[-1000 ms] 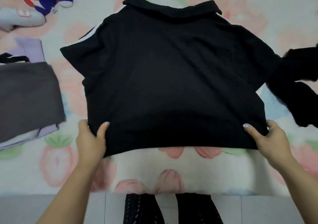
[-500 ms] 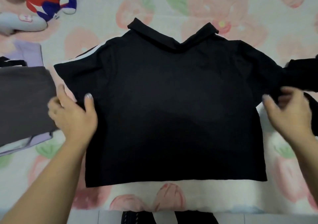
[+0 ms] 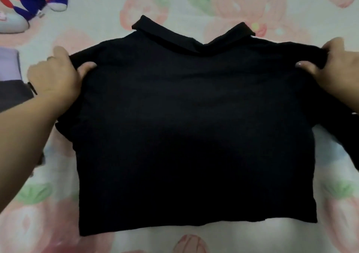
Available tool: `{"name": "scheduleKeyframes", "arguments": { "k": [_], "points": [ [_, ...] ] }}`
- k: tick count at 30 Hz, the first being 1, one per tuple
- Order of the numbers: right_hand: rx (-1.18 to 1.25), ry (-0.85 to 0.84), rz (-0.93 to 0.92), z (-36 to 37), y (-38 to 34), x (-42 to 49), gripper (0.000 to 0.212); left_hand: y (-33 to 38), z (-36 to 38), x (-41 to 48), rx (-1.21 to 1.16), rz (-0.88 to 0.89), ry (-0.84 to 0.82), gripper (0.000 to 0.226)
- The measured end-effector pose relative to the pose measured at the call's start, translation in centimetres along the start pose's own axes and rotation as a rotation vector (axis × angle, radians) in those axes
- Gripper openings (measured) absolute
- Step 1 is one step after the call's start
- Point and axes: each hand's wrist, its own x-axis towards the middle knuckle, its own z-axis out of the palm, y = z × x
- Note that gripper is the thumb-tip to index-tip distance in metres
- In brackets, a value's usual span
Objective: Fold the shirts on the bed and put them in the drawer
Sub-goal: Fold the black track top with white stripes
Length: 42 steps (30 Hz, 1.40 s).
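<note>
Pinched the black collared shirt (image 3: 194, 126) at both shoulders with left hand (image 3: 56, 78) and right hand (image 3: 336, 70), thumbs on top, fingers curled round. Had it flat on the bed (image 3: 116, 4), collar far. Seemed barely begun on folding; drawer step left.

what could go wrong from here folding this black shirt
1. The left hand and right hand pinch only the shoulders of the black collared shirt; an uneven pull could skew or bunch it.
2. Dark fabric lies at the shirt's right edge and could get caught in the fold.
3. The collar dips unevenly and may crease.
</note>
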Motion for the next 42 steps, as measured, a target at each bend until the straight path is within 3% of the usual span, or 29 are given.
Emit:
{"name": "scheduleKeyframes", "arguments": {
  "k": [4, 7, 10, 12, 16, 19, 22, 24, 28, 34, 39, 42],
  "points": [
    [-0.089, 0.163, 0.006, -1.0, -1.6, 0.4, 0.066, 1.6, -0.8, -0.4, -0.069, -0.011, 0.075, 0.065],
    [0.194, 0.296, -0.181, 1.0, -9.6, -5.6, 0.055, 7.1, -1.3, -6.4, -0.173, 0.117, 0.146, 0.066],
    [0.227, 0.036, -0.418, 4.1, -14.8, -12.2, 0.055, 10.6, 0.3, -13.7, -0.161, 0.374, -0.048, 0.064],
    [0.124, -0.089, -0.437, 5.3, -12.4, -12.4, 0.058, 8.0, 1.8, -14.2, -0.101, 0.381, -0.193, 0.067],
    [-0.009, -0.143, -0.154, 5.1, -3.7, -10.5, 0.064, 0.9, 2.1, -12.1, -0.021, 0.207, -0.172, 0.070],
    [0.016, -0.152, -0.033, 3.4, -5.6, -12.0, 0.069, 2.1, 0.6, -13.6, -0.072, 0.062, -0.154, 0.068],
    [0.174, -0.111, -0.360, 2.1, -13.6, -15.1, 0.064, 5.3, -0.5, -17.4, -0.135, 0.025, -0.113, 0.071],
    [0.310, -0.142, -0.593, 1.5, -19.0, -16.3, 0.057, 5.5, -1.0, -19.5, -0.220, -0.216, -0.114, 0.076],
    [0.412, -0.272, -0.803, 0.7, -27.6, -13.2, 0.055, 2.8, -2.3, -21.0, -0.416, -0.595, -0.058, 0.069],
    [0.270, -0.316, -0.994, 0.1, -37.9, -7.2, 0.057, -0.2, -3.4, -21.7, -0.553, -0.770, -0.133, 0.041],
    [0.172, -0.494, -1.029, 0.7, -44.8, -6.5, 0.082, -0.5, -3.5, -22.5, -0.667, -0.797, -0.146, 0.032],
    [0.222, -0.567, -0.994, 0.8, -46.1, -6.4, 0.060, -0.9, -3.7, -22.6, -0.782, -0.815, -0.135, 0.031]
  ]
}}
